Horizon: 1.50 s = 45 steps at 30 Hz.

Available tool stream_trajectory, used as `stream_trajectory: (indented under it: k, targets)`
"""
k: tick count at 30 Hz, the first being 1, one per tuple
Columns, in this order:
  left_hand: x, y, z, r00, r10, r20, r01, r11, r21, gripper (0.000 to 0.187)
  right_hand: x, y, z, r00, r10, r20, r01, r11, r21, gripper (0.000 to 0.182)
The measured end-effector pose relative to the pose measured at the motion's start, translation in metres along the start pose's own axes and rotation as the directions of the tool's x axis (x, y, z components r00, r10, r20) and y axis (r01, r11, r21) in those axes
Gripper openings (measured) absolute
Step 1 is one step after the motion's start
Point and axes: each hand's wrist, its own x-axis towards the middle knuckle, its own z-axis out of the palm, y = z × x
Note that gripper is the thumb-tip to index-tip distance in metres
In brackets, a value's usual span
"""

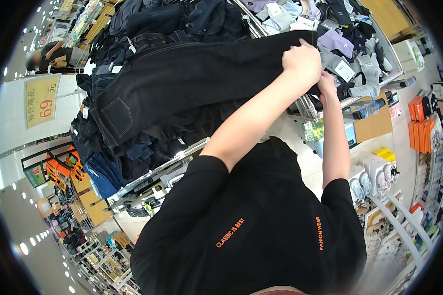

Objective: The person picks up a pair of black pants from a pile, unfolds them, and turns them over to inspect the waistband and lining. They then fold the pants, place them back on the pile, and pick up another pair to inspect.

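Observation:
A pair of black jeans (182, 78) lies stretched flat over the heap of dark clothes, its waist end with a stitched back pocket toward the left. My left hand (302, 63) is closed on the leg end at the right, near the hem. Just below it, my right hand (326, 84) is closed at the same end of the jeans, its fingers partly hidden by the fabric and my left hand.
Dark folded trousers (157, 22) are piled under and behind the jeans. To the right stands a bin of socks (349, 46) with a metal rim. A yellow price sign (42, 101) is at the left. Shoes (362, 184) sit at lower right. Another person (59, 51) is at far left.

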Motion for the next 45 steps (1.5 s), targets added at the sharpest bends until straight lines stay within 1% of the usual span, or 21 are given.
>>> stream_trajectory:
  k: [2, 6, 10, 14, 17, 18, 19, 22, 23, 24, 26, 28, 30, 31, 33, 34, 36, 37, 40, 43, 45]
  targets:
    - [0.02, 0.009, 0.035, 0.994, 0.023, 0.111, -0.023, 1.0, -0.003, 0.049, -0.005, -0.004, 0.007, 0.996, 0.041, -0.081, -0.056, 0.981, -0.188, 0.027]
    - [0.016, 0.016, 0.044, 0.985, -0.006, 0.172, 0.022, 0.995, -0.094, 0.045, 0.015, 0.016, -0.005, 0.998, 0.062, -0.021, -0.059, 0.99, 0.127, 0.031]
    - [0.009, 0.001, 0.005, 0.996, -0.057, -0.062, 0.043, 0.978, -0.206, 0.034, 0.029, 0.03, -0.005, 0.998, -0.029, -0.06, 0.046, 0.953, 0.3, 0.038]
    - [0.027, -0.066, -0.062, 0.885, 0.361, -0.293, -0.368, 0.929, 0.034, 0.035, 0.022, 0.022, -0.001, 0.983, -0.157, -0.094, 0.171, 0.97, 0.173, 0.044]
    - [0.003, -0.095, -0.159, 0.948, -0.214, -0.235, 0.058, 0.845, -0.532, 0.042, 0.021, 0.012, 0.0, 0.975, -0.144, -0.169, 0.152, 0.988, 0.033, 0.047]
    - [-0.001, -0.102, -0.181, 0.932, -0.058, -0.358, -0.19, 0.762, -0.619, 0.027, 0.024, 0.017, -0.005, 0.975, -0.15, -0.163, 0.157, 0.987, 0.035, 0.048]
    - [-0.015, -0.094, -0.202, 0.948, -0.192, -0.255, -0.115, 0.54, -0.834, 0.026, 0.036, 0.024, -0.009, 0.976, -0.156, -0.152, 0.163, 0.986, 0.037, 0.049]
    - [-0.033, -0.073, -0.233, 0.882, -0.264, -0.39, -0.22, 0.5, -0.838, 0.02, 0.035, 0.017, -0.011, 0.995, -0.094, -0.029, 0.098, 0.961, 0.257, 0.042]
    - [-0.013, -0.11, -0.246, 0.948, -0.278, -0.152, -0.023, 0.417, -0.908, 0.04, 0.041, 0.022, -0.015, 0.996, -0.085, 0.024, 0.074, 0.954, 0.292, 0.042]
    - [-0.029, -0.062, -0.238, 0.839, -0.426, -0.339, 0.063, 0.695, -0.716, 0.039, 0.047, 0.024, -0.019, 0.994, -0.079, 0.076, 0.05, 0.945, 0.323, 0.043]
    - [0.0, -0.048, -0.199, 0.894, 0.059, -0.443, -0.103, 0.992, -0.076, 0.021, 0.037, 0.014, -0.011, 0.997, -0.068, 0.039, 0.047, 0.918, 0.394, 0.046]
    - [0.051, -0.054, -0.137, 0.857, 0.474, -0.2, -0.287, 0.764, 0.578, 0.011, 0.03, 0.009, -0.006, 0.997, -0.065, 0.035, 0.041, 0.879, 0.475, 0.041]
    - [0.094, -0.047, -0.02, 0.866, 0.45, -0.218, -0.426, 0.892, 0.151, 0.027, 0.033, 0.006, -0.004, 0.994, -0.076, 0.073, 0.021, 0.823, 0.568, 0.029]
    - [0.053, -0.016, -0.033, 0.998, 0.015, -0.053, -0.028, 0.968, -0.249, 0.027, 0.031, 0.004, -0.003, 0.991, -0.076, 0.107, 0.0, 0.818, 0.575, 0.028]
    - [0.069, -0.01, 0.049, 0.997, 0.034, -0.065, -0.057, 0.922, -0.383, 0.033, 0.055, 0.025, -0.023, 0.906, -0.239, 0.348, -0.039, 0.773, 0.633, 0.03]
    - [0.087, -0.015, 0.095, 0.941, 0.338, -0.028, -0.337, 0.921, -0.195, 0.041, 0.081, 0.048, -0.04, 0.743, -0.404, 0.534, -0.084, 0.735, 0.673, 0.033]
    - [0.059, -0.019, 0.122, 0.931, 0.355, 0.083, -0.232, 0.752, -0.618, 0.063, 0.069, 0.04, -0.031, 0.974, -0.013, 0.227, -0.133, 0.775, 0.618, 0.04]
    - [0.021, -0.01, 0.087, 0.953, 0.265, 0.145, -0.091, 0.71, -0.698, 0.064, 0.063, 0.039, -0.032, 0.967, -0.083, 0.24, -0.085, 0.786, 0.613, 0.051]
    - [-0.026, -0.037, 0.104, 0.929, 0.352, -0.111, -0.279, 0.475, -0.834, 0.055, 0.046, 0.022, -0.027, 0.939, 0.181, 0.292, -0.297, 0.853, 0.43, 0.07]
    - [-0.104, -0.09, 0.084, 0.946, 0.324, 0.026, -0.043, 0.206, -0.978, 0.045, 0.054, 0.033, -0.03, 0.897, 0.25, 0.366, -0.327, 0.93, 0.166, 0.06]
    - [-0.152, -0.137, 0.071, 0.964, 0.243, 0.111, -0.01, 0.446, -0.895, 0.041, 0.051, 0.031, -0.019, 0.893, 0.188, 0.408, -0.294, 0.932, 0.212, 0.05]
